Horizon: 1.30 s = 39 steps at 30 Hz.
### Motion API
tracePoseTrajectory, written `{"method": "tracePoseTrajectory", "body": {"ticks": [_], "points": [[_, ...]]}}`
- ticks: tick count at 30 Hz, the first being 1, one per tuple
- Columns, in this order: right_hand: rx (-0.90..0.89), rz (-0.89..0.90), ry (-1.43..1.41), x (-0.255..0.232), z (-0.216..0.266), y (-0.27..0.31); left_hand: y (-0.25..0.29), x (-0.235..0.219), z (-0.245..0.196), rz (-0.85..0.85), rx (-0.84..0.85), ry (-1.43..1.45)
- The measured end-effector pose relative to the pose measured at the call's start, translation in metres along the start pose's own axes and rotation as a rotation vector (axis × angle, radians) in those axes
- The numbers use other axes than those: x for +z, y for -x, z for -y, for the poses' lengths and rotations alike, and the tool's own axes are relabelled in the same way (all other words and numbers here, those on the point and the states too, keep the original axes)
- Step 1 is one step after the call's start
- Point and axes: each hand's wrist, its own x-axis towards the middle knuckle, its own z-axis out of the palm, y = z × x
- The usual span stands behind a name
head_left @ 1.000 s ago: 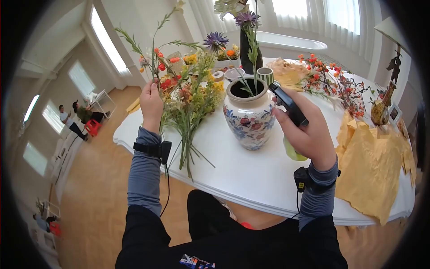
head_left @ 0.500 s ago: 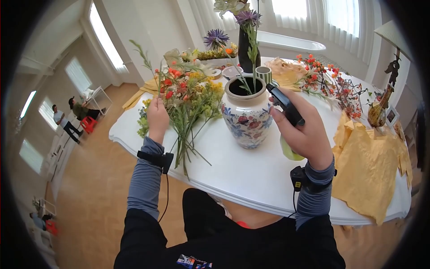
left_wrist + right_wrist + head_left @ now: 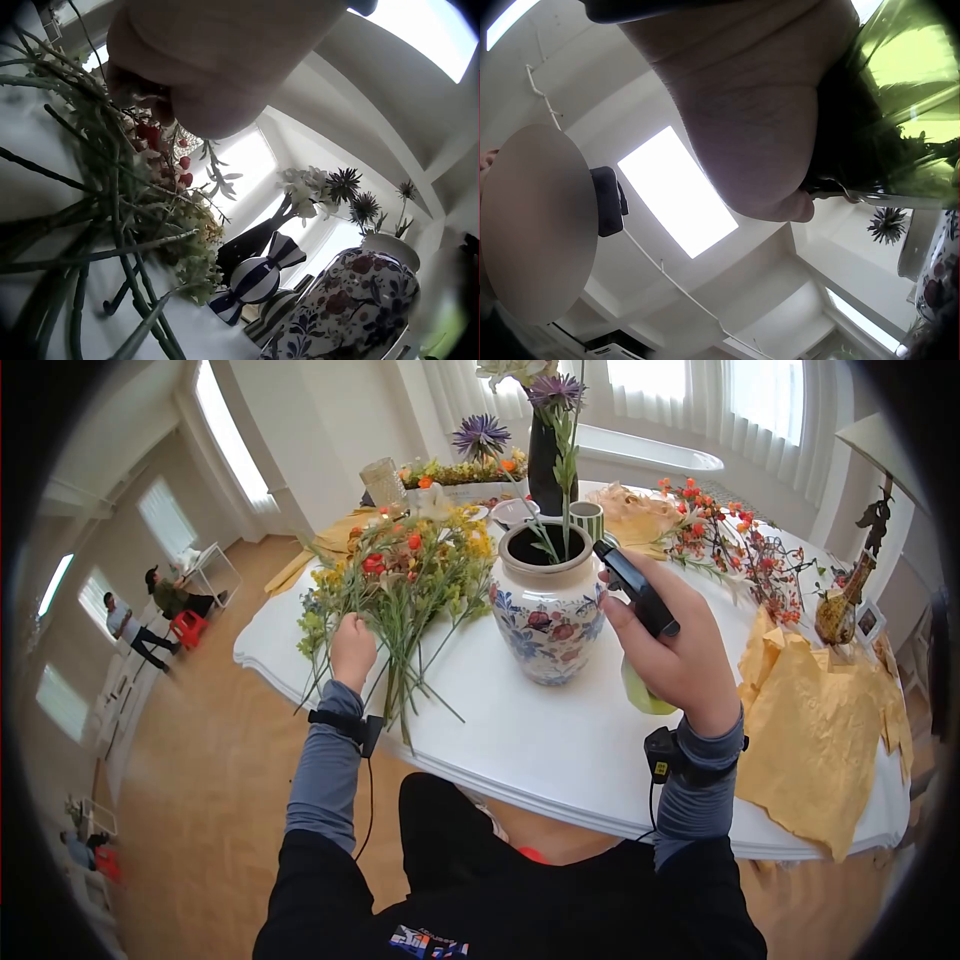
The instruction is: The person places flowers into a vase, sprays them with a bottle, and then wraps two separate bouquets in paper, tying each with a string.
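Observation:
My left hand (image 3: 352, 650) pinches a thin flower stem (image 3: 88, 36) low beside the bunch of cut flowers (image 3: 410, 575). The bunch lies on the table, its bare stems toward me, with red, yellow and green heads. My right hand (image 3: 690, 650) grips a spray bottle with a black head (image 3: 642, 592) and a clear green body (image 3: 911, 67). It is held just right of the floral ceramic vase (image 3: 550, 625), which stands upright. Purple flowers (image 3: 480, 435) on long stems rise from the vase mouth.
A dark vase (image 3: 552, 470) and a striped cup (image 3: 588, 518) stand behind. Orange-berried branches (image 3: 740, 540) and yellow paper (image 3: 815, 750) lie on the right of the white table (image 3: 560, 760). People (image 3: 125, 625) are far off at left.
My left hand has come down and toward me, lowering the tall red-flowered stem onto the bunch. My right hand keeps hold of the spray bottle beside the vase.

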Motion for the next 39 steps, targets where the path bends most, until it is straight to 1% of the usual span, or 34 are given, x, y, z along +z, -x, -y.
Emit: {"method": "tracePoseTrajectory", "body": {"ticks": [2,3,5,6,8,9,11,12,14,15,17,18,20,21,23,24,26,27,29,33,35,36,38,39], "points": [[-0.025,0.026,0.032,-0.001,0.0,0.0,0.004,-0.007,0.006,0.214,-0.088,-0.175],[-0.022,0.024,0.029,-0.001,0.0,0.0,0.006,-0.008,0.008,0.215,-0.087,-0.179],[0.006,0.011,-0.006,0.001,0.001,0.0,0.009,-0.016,-0.001,0.146,-0.089,-0.127],[0.008,0.011,-0.009,0.001,0.001,0.0,0.007,-0.017,0.0,0.146,-0.089,-0.129],[-0.003,0.01,0.001,0.002,0.001,0.0,-0.001,-0.019,-0.002,0.067,0.005,0.003],[-0.005,0.012,-0.001,0.003,0.001,-0.001,-0.006,-0.019,-0.003,0.064,0.003,0.002],[-0.019,0.01,0.002,0.004,0.001,0.0,-0.014,-0.031,-0.024,-0.117,0.067,0.154],[-0.019,0.013,0.002,0.005,0.001,0.0,-0.021,-0.039,-0.033,-0.118,0.064,0.154],[-0.004,0.023,0.012,0.005,0.003,0.0,-0.038,-0.056,-0.05,-0.192,0.04,0.43],[-0.005,0.027,0.011,0.006,0.002,0.0,-0.046,-0.065,-0.057,-0.194,0.037,0.429],[-0.036,0.019,0.009,0.007,-0.001,0.0,-0.063,-0.077,-0.068,-0.304,0.064,0.431],[-0.038,0.018,0.008,0.007,0.0,0.0,-0.07,-0.079,-0.068,-0.306,0.066,0.431],[-0.036,0.022,0.027,0.005,0.003,0.001,-0.082,-0.081,-0.067,-0.392,0.152,0.418],[-0.039,0.016,0.026,0.004,0.003,0.0,-0.082,-0.08,-0.066,-0.394,0.159,0.418],[-0.022,0.009,-0.001,0.002,0.005,0.0,-0.074,-0.074,-0.061,-0.292,0.11,0.323],[-0.024,0.004,-0.005,0.001,0.005,0.0,-0.066,-0.07,-0.057,-0.294,0.116,0.32],[-0.035,0.003,0.001,0.0,0.004,0.001,-0.044,-0.058,-0.047,-0.06,0.067,0.183],[-0.035,-0.002,0.0,-0.001,0.005,0.001,-0.035,-0.053,-0.039,-0.06,0.072,0.181],[-0.039,0.0,0.006,-0.002,0.006,0.002,-0.018,-0.044,-0.028,0.034,-0.037,0.118],[-0.028,0.011,0.001,-0.002,0.007,0.003,-0.004,-0.055,-0.027,0.0,0.013,0.157],[-0.013,0.016,0.005,-0.002,0.008,0.002,-0.008,-0.076,-0.04,-0.064,-0.07,0.239],[-0.014,0.016,0.004,-0.001,0.008,0.002,-0.009,-0.082,-0.046,-0.064,-0.071,0.238],[-0.042,0.01,0.034,0.0,0.007,0.002,-0.011,-0.088,-0.056,-0.132,-0.037,0.238],[-0.045,0.01,0.03,0.001,0.006,0.002,-0.018,-0.077,-0.034,-0.114,0.061,0.164]]}}
